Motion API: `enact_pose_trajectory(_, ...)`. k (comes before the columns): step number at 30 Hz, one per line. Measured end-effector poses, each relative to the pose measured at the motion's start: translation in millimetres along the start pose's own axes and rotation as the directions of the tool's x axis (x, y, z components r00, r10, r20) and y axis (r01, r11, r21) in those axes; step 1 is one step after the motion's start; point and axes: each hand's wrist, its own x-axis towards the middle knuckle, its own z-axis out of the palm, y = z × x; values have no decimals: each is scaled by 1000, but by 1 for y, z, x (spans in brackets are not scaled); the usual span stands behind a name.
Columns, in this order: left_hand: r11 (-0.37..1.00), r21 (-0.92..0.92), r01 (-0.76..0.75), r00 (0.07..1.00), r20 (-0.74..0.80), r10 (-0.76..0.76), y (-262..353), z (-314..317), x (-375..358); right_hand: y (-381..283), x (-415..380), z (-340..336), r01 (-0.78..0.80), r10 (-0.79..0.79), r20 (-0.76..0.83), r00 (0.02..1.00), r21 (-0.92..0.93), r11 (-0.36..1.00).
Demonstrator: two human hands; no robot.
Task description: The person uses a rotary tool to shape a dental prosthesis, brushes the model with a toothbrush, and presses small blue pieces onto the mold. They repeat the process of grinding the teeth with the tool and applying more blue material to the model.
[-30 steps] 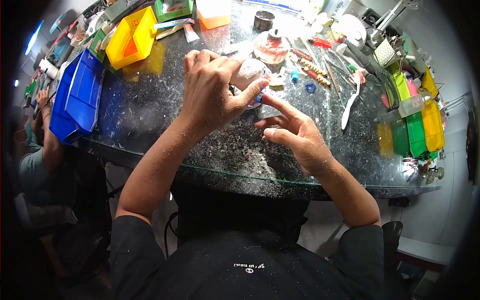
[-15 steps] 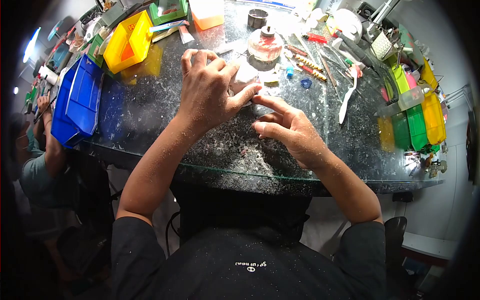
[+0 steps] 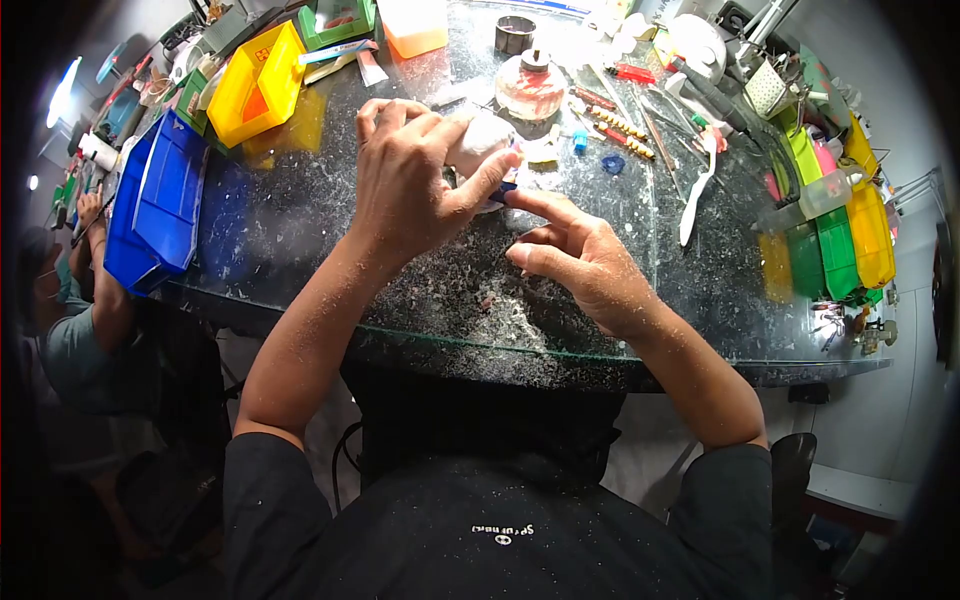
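Observation:
My left hand [image 3: 415,185] is closed around a small pale rounded object [image 3: 482,135] above the dark glass table [image 3: 300,200]; a bit of blue shows at its lower edge by my thumb. My right hand [image 3: 580,260] is just right of it, index finger stretched out and touching the underside of the object near the blue part, the other fingers loosely curled. Both hands and forearms are dusted with pale shavings. What the object is cannot be told; most of it is hidden by my left hand.
Shavings cover the table. A blue bin [image 3: 155,200] and yellow bin [image 3: 255,80] stand at left, a round glass bottle [image 3: 530,85] behind the hands, tools and a white knife [image 3: 695,195] at right, green and yellow bins [image 3: 850,240] far right. Another person [image 3: 70,330] sits at left.
My left hand has lifted and tilted the pale object slightly, so the blue part shows again by the thumb. My right index finger stays against it.

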Motion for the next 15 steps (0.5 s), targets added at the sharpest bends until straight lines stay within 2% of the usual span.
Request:
enact_pose_trajectory(2,1000,5,5,1000,23,-5,0,-2,1,6,2,0,42,-41,-23,999,3,999)
enact_pose_trajectory(3,996,81,-38,999,30,36,0,1,-2,7,3,0,64,-64,-33,997,2,998)
enact_pose_trajectory(6,999,35,-35,999,-27,36,-1,1,-2,6,3,4,78,-75,-52,996,59,995)
enact_pose_trajectory(7,1000,-4,5,1000,-15,-5,-1,-1,0,6,3,3,67,-65,-44,997,45,997)
enact_pose_trajectory(11,997,60,-43,999,-4,43,-2,6,-4,8,3,2,60,-58,-38,998,41,997)
enact_pose_trajectory(14,999,-13,-43,993,-114,41,-3,7,-2,6,3,0,17,-16,-11,1000,56,998)
enact_pose_trajectory(15,999,7,-41,995,-92,42,-2,8,-3,6,2,-1,-12,12,3,1000,60,998)
